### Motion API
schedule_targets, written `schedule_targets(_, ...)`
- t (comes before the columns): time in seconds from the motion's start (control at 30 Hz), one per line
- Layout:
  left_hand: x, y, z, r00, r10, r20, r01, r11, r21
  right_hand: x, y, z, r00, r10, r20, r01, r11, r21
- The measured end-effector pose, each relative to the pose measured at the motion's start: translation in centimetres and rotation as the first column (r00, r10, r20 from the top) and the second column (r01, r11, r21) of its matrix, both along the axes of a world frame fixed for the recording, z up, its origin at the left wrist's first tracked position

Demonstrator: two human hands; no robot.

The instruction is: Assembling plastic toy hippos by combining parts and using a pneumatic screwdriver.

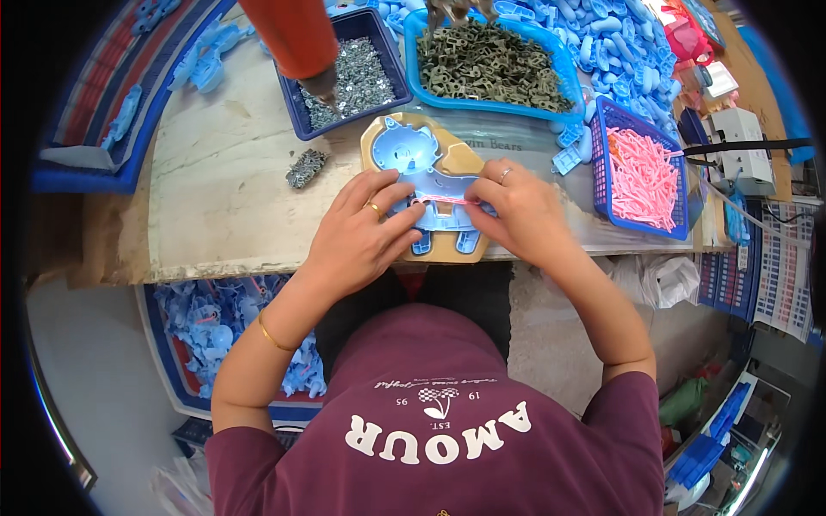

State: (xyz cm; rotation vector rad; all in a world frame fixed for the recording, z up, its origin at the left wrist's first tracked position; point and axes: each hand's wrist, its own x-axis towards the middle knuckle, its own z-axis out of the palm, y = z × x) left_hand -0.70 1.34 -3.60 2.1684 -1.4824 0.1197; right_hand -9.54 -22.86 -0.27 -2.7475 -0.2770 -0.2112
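R hand [516, 211] pinched on pink strip [443, 200], R end; L hand [357, 219] fingers spread on blue shell [404, 153], can't tell if gripping. Strip's long axis L–R, approx. parallel to surface's [232, 198] near edge; shell's in tan jig [460, 159] nr that edge, round end pointing far-L.

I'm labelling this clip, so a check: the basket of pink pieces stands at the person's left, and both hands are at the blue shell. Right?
Not quite: the basket of pink pieces stands at the person's right, as the head view shows. The left hand and right hand are indeed at the blue shell.
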Motion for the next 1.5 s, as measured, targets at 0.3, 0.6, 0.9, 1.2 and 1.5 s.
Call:
schedule_targets(0.3,0.1,-0.2,0.3,1.000,0.005,-0.005,-0.005,1.000,-0.013,1.0,0.0,1.5,0.993,0.022,-0.119,-0.031,0.997,-0.073)
schedule_targets(0.6,3.5,1.0,1.6,0.977,0.168,-0.128,-0.191,0.962,-0.195,14.7,6.1,8.9,0.807,-0.008,0.591,-0.264,0.889,0.373)
schedule_targets(0.9,14.3,-0.1,2.0,0.855,0.417,0.308,-0.465,0.880,0.100,26.1,11.1,10.8,0.726,-0.196,0.660,-0.292,0.780,0.553)
schedule_targets(1.2,15.6,-2.5,1.1,0.920,0.331,0.211,-0.383,0.873,0.302,20.1,10.1,12.5,0.985,-0.006,0.170,-0.147,0.471,0.870)
schedule_targets(1.5,13.1,-1.0,1.2,0.966,0.201,0.165,-0.212,0.976,0.055,17.5,7.3,11.6,0.988,0.133,-0.075,0.009,0.439,0.899)
